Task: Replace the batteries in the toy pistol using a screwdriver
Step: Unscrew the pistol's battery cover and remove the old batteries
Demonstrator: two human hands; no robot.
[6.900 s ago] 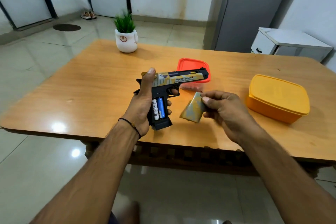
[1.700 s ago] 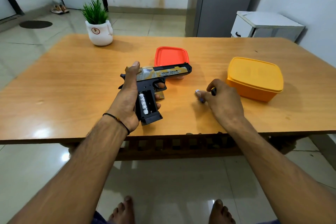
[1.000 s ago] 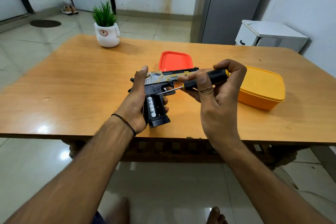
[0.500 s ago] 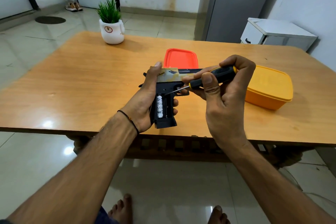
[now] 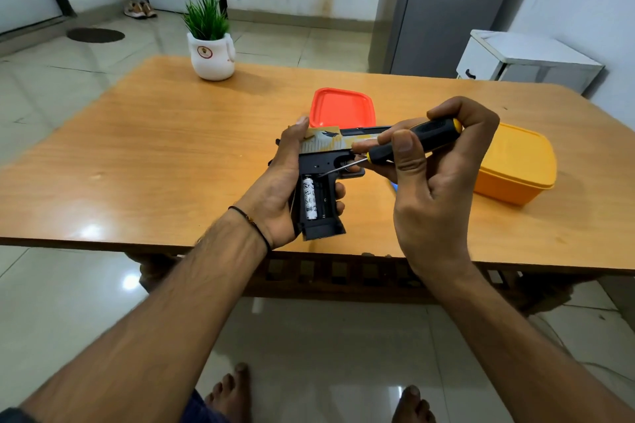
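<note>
My left hand (image 5: pixel 275 196) grips the black and gold toy pistol (image 5: pixel 321 165) by its handle, above the table's near edge. The battery bay in the handle is uncovered and holds one white battery (image 5: pixel 310 197); the slot beside it looks empty. My right hand (image 5: pixel 426 178) holds a black and yellow screwdriver (image 5: pixel 412 141). Its thin metal tip points down-left and touches the top end of the bay, next to the white battery. A bit of blue (image 5: pixel 394 187) shows on the table under my right hand.
On the wooden table (image 5: pixel 154 161) an orange-red lid (image 5: pixel 342 106) lies behind the pistol and a closed yellow box (image 5: pixel 515 165) stands at the right. A potted plant (image 5: pixel 211 45) is at the far side. A white cabinet (image 5: pixel 525 62) stands beyond the table.
The blue battery left the bay and the cover left my right hand. That hand picked up the screwdriver and moved its tip down to the bay's top end.
</note>
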